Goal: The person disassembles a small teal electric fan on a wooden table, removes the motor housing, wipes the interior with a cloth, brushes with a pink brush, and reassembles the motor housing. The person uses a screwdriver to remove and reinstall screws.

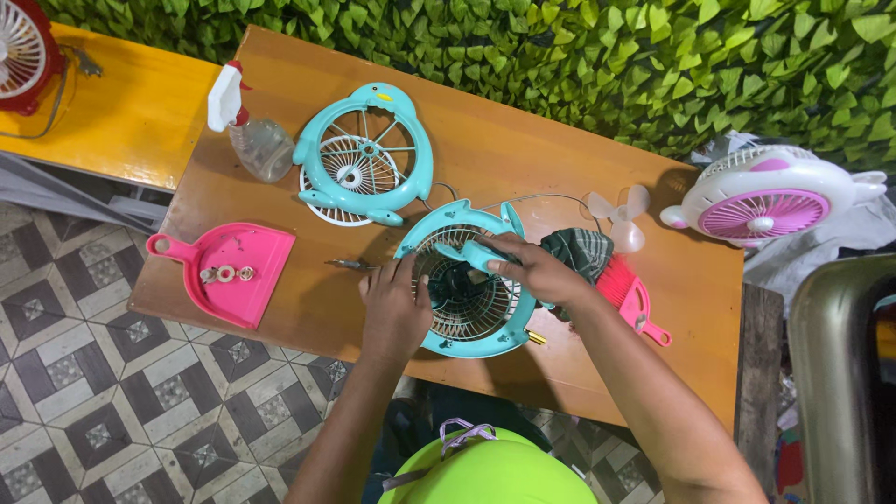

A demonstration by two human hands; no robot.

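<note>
Teal fan housing (471, 308) with wire grille, lying flat near the front edge of the wooden worktop (523, 140), wire trailing off behind. Left hand (394, 313) resting on its left rim, fingers curled onto the grille. Right hand (534, 271) closed around a teal part at its top edge. Just beside: dark cloth (581, 250), pink brush (627, 289). Further left: second teal fan shell (373, 154), pink dustpan (231, 271) holding small parts, spray bottle (250, 131). Far right: pink-and-white fan (767, 196).

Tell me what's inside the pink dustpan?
Inside the pink dustpan lie a few small round parts, maybe washers or caps, and a tiny dark speck near its back edge. Nothing covers the tray, but the parts are too small to identify for sure.
</note>
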